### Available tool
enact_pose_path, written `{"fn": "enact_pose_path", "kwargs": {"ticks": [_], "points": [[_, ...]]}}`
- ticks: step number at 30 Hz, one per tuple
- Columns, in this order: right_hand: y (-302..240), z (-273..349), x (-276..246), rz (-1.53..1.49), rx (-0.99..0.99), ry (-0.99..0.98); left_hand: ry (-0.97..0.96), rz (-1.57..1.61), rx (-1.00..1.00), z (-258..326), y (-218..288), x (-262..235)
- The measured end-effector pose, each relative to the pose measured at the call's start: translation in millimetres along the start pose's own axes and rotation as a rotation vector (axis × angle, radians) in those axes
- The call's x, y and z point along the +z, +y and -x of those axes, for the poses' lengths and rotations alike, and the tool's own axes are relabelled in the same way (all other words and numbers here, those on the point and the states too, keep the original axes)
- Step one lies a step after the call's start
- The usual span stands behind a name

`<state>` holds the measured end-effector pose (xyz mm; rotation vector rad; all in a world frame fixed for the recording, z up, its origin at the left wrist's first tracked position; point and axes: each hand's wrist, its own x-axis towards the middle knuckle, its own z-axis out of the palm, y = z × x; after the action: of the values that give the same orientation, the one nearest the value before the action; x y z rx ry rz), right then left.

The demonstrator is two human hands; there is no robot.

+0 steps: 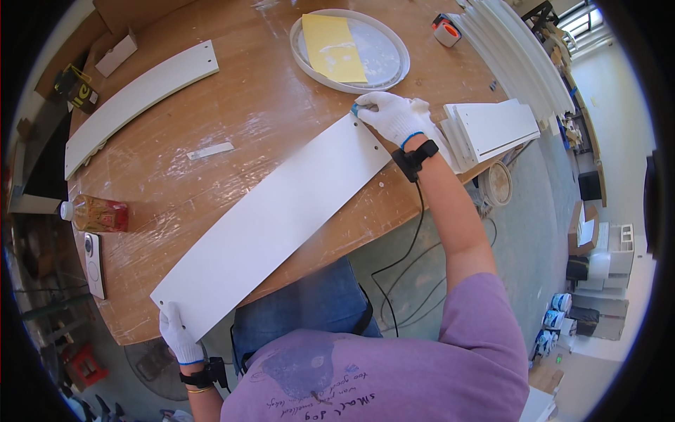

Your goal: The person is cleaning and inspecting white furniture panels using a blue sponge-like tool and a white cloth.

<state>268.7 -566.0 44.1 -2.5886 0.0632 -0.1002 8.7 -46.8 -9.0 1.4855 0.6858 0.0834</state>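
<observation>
Left grip [178, 333] pinches the white panel [271, 214], right grip [391, 117] a bluish piece [356, 110], bottle [102, 213] and round lid [383, 53] lying beyond.

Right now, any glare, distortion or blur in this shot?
Head view: edges bow toward the black fisheye rim; head view: pale glare streaks the brown table, and the window at upper right is very bright; head view: the white board shows little texture, left hand and right hand no strong motion blur.

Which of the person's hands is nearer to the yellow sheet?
Right. The right hand is close to the yellow sheet, at the far end of the white panel; the left hand, at the panel's near end, is much farther.
</observation>
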Motion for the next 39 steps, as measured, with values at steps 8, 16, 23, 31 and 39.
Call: {"fn": "enact_pose_path", "kwargs": {"ticks": [8, 16, 23, 31, 39], "points": [[5, 35, -22, -0.126, 0.015, 0.102, -0.003, -0.032, 0.018, 2, 4, 8], [30, 106, -34, -0.146, 0.166, 0.068, -0.01, -0.031, -0.014, 0, 8, 5], [44, 119, -18, -0.227, 0.074, 0.124, -0.004, -0.011, -0.017, 1, 8, 6], [46, 122, -17, -0.173, 0.07, 0.151, 0.018, -0.016, -0.017, 2, 8, 5], [54, 121, -9, -0.232, 0.085, 0.139, -0.017, -0.011, -0.029, -1, 8, 11]]}}
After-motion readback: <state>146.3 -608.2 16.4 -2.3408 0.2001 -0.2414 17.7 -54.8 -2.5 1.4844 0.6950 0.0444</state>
